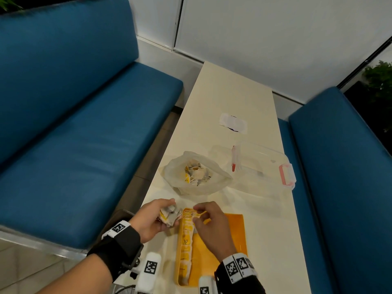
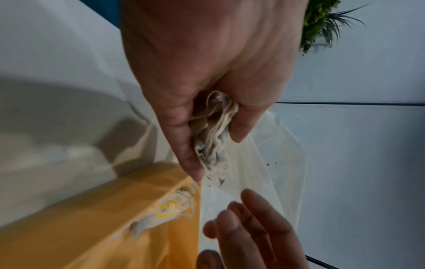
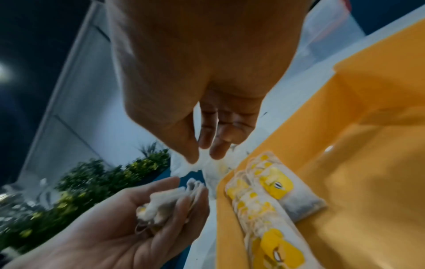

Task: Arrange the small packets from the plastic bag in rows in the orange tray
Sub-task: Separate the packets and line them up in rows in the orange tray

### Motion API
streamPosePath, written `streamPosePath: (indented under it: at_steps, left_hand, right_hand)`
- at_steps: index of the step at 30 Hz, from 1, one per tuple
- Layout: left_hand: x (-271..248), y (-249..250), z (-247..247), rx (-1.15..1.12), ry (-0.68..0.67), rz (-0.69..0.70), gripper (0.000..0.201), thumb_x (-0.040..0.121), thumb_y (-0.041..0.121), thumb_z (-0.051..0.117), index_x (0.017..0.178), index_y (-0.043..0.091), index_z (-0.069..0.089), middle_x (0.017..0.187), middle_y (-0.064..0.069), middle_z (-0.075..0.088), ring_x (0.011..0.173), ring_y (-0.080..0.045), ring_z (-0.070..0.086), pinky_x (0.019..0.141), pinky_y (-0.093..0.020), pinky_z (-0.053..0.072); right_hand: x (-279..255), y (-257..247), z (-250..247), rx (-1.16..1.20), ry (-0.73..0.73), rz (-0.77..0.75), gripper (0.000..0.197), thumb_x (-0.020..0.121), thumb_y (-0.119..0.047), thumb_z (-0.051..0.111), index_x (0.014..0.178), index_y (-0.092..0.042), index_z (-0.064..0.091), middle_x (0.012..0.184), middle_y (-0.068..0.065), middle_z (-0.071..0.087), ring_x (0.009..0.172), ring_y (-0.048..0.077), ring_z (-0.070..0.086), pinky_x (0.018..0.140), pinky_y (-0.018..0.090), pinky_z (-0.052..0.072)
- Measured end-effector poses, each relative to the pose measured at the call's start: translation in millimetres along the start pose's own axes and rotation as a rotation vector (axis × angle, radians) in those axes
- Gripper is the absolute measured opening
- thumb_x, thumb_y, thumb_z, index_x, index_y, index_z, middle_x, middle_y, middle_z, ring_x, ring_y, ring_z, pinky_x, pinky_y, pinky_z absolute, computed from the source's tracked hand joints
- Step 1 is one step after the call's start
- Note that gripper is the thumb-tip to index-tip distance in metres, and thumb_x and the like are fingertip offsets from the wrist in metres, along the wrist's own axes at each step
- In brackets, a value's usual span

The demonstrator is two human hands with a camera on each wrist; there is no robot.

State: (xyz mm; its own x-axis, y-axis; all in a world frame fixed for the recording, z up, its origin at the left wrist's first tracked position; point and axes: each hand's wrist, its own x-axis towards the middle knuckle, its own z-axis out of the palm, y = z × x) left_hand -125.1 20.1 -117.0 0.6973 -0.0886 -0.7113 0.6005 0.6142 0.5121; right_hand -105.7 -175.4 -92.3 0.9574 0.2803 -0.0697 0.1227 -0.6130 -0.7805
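Left hand (image 1: 151, 217): curled round a crumpled bunch of packets (image 1: 169, 214), held just left of the tray's far corner.
Right hand (image 1: 209, 219): thumb and forefinger pinched together at the far end of the row; whether they grip a packet or only its string, cannot tell.
Orange tray (image 1: 231, 232): beneath the right hand; one row of packets (image 1: 186, 247) runs along its left wall, floor to the right bare.
Plastic bag (image 1: 197, 175): beyond both hands, open, more packets inside.
Step, judged: draw one packet from the bunch.
Technique: loosen the left grip slightly, free tangled strings, lay flat against the last packet.
Risk: strings dragging the row askew.
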Motion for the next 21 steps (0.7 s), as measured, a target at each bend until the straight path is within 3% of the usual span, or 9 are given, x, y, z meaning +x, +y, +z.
streamPosePath:
  at_steps: [4, 7, 9, 12, 17, 21]
  left_hand:
    - [1.0, 2.6, 4.1, -0.045, -0.017, -0.004, 0.036, 0.094, 0.023, 0.069, 0.119, -0.003, 0.063, 0.101, -0.026, 0.071, 0.087, -0.035, 0.072, 0.083, -0.046, 0.061]
    - [0.5, 3.2, 8.3, -0.060, -0.014, 0.013, 0.031, 0.096, 0.025, 0.066, 0.113, -0.001, 0.066, 0.092, -0.022, 0.071, 0.078, -0.035, 0.071, 0.071, -0.042, 0.063]
    - [-2.2, 3.7, 12.4, -0.049, -0.034, 0.007, 0.028, 0.098, 0.027, 0.064, 0.108, 0.001, 0.068, 0.091, -0.020, 0.072, 0.075, -0.033, 0.071, 0.066, -0.039, 0.060]
    - [-2.8, 3.6, 15.2, -0.072, -0.037, 0.011, 0.025, 0.099, 0.027, 0.061, 0.106, 0.004, 0.069, 0.087, -0.015, 0.072, 0.073, -0.026, 0.071, 0.072, -0.039, 0.059]
    - [-1.0, 8.6, 14.9, -0.123, -0.004, 0.047, 0.028, 0.101, 0.028, 0.058, 0.112, 0.004, 0.066, 0.095, -0.017, 0.072, 0.075, -0.026, 0.072, 0.069, -0.038, 0.059]
    - [1.4, 10.9, 10.4, -0.186, 0.067, 0.088, 0.027, 0.100, 0.025, 0.060, 0.111, 0.001, 0.064, 0.103, -0.021, 0.073, 0.086, -0.031, 0.075, 0.072, -0.042, 0.062]
  right_hand:
    - [-4.0, -14.8, 6.2, -0.108, -0.195, -0.190, 0.036, 0.082, -0.022, 0.070, 0.109, -0.043, 0.060, 0.104, -0.017, 0.049, 0.084, 0.007, 0.057, 0.074, 0.011, 0.045]
    - [-6.0, -18.7, 15.1, -0.160, -0.210, -0.232, 0.033, 0.082, -0.030, 0.068, 0.115, -0.035, 0.062, 0.104, -0.020, 0.045, 0.086, 0.001, 0.052, 0.077, 0.019, 0.050]
    - [-4.7, -19.1, 21.2, -0.174, -0.178, -0.247, 0.028, 0.084, -0.032, 0.067, 0.112, -0.029, 0.064, 0.103, -0.019, 0.044, 0.086, -0.001, 0.053, 0.077, 0.022, 0.052]
    - [-2.0, -18.9, 26.8, -0.184, -0.119, -0.268, 0.016, 0.090, -0.027, 0.062, 0.104, -0.023, 0.067, 0.101, -0.017, 0.045, 0.085, 0.002, 0.056, 0.076, 0.025, 0.053]
    - [-5.6, -20.8, 26.1, -0.223, -0.007, -0.329, 0.004, 0.088, -0.025, 0.062, 0.090, -0.023, 0.065, 0.095, -0.015, 0.048, 0.079, 0.002, 0.055, 0.065, 0.019, 0.049]
    - [-4.0, -17.0, 20.8, -0.214, 0.150, -0.338, 0.006, 0.085, -0.019, 0.069, 0.084, -0.020, 0.063, 0.091, -0.012, 0.050, 0.078, 0.000, 0.055, 0.065, 0.009, 0.044]
